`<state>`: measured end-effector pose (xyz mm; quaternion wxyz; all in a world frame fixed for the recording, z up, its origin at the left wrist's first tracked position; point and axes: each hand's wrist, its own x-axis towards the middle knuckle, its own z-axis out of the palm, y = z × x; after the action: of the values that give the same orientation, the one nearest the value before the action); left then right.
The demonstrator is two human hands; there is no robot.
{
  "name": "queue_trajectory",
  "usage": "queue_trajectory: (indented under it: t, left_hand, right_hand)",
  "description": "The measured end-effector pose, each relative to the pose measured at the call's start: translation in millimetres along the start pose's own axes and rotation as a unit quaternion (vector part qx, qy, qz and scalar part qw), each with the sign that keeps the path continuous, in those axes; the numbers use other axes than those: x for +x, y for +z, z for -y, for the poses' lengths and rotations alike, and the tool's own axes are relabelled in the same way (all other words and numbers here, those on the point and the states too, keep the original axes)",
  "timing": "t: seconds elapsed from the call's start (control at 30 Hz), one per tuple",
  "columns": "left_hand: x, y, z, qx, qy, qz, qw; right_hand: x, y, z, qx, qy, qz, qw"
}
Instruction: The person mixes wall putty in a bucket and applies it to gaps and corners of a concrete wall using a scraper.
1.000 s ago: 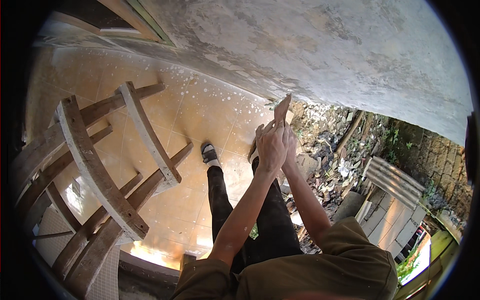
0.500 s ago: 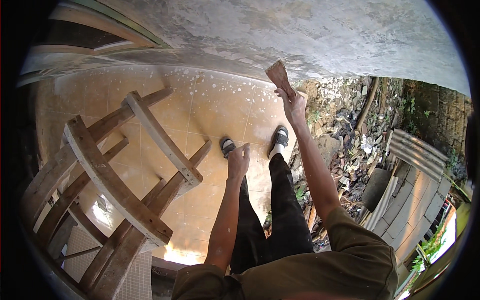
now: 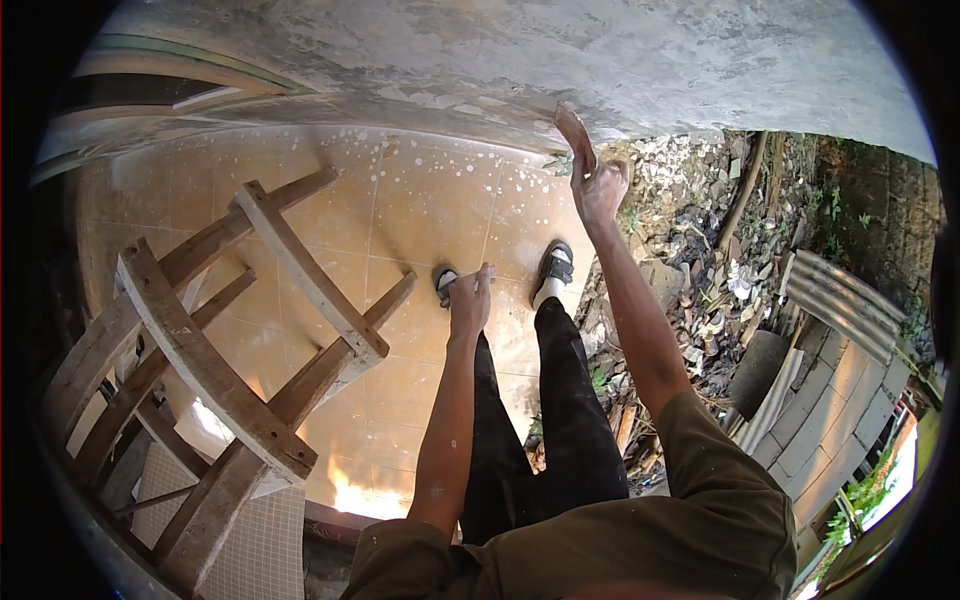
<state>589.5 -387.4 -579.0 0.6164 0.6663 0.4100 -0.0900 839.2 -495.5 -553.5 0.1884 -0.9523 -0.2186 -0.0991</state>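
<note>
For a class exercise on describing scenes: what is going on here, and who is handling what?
A person stands on an orange tiled floor facing a rough grey plastered wall. Their right hand grips a flat brownish trowel-like tool and presses its tip against the wall's lower edge. The left hand hangs free at waist height, holding nothing. A wooden trestle frame stands to the person's left, and rubble lies on the ground to the right.

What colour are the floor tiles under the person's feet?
The floor tiles are orange-tan, speckled with white splashes; the head view shows this best.
</note>
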Motion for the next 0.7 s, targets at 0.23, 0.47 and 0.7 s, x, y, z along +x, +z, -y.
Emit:
queue_trajectory:
  t: [0.23, 0.47, 0.7]
  left_hand:
    - [8.8, 14.5, -11.9, -0.007, 0.027, 0.005, 1.000]
    - [5.4, 15.6, -24.6, -0.032, 0.034, 0.012, 0.999]
    - [-11.2, -15.3, -19.8, -0.052, 0.017, 0.009, 0.998]
  right_hand:
    - [-52.8, -17.9, -36.4, 0.028, 0.084, -0.046, 0.995]
    - [-4.9, -0.2, 44.5, 0.092, 0.223, -0.049, 0.969]
    - [-4.3, 41.2, 125.5, 0.124, -0.009, -0.015, 0.992]
